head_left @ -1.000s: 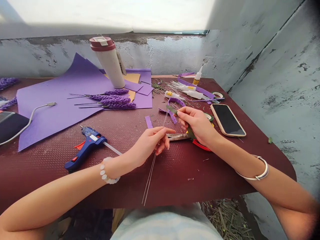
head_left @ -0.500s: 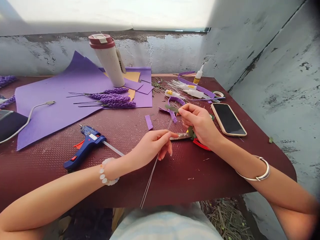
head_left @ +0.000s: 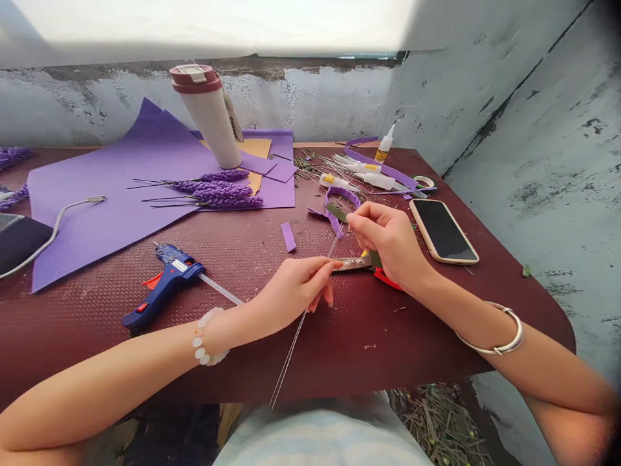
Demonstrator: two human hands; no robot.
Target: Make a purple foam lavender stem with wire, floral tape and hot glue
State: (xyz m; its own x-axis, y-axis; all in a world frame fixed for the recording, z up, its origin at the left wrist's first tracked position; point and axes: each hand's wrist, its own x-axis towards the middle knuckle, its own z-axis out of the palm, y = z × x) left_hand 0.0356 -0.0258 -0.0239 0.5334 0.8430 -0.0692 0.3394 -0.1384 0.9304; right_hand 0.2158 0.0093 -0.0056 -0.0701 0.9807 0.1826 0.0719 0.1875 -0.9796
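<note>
Thin pale wires (head_left: 290, 357) run slantwise through the pinched fingers of my left hand (head_left: 295, 285), their lower ends hanging near the table's front edge. My right hand (head_left: 388, 236) pinches a strip of dark green tape (head_left: 338, 212) whose free end lies at the upper ends of the wires. More of the tape hangs below the right palm. Under and between both hands lie scissors (head_left: 356, 263) with red handles, partly hidden by the right hand. A curled purple strip (head_left: 339, 193) rests just beyond the fingers.
A blue glue gun (head_left: 169, 278) lies at left. Behind are purple sheets (head_left: 97, 200), purple flower stems (head_left: 218, 193) and a tumbler (head_left: 208, 120). Small glue bottles (head_left: 376, 180) and loose wires are at the back right, a phone (head_left: 444, 230) at right. A wall (head_left: 548, 194) borders the right side.
The green tape's free end has tilted down toward the wire tops. Both hands keep their grips and have shifted only slightly.
</note>
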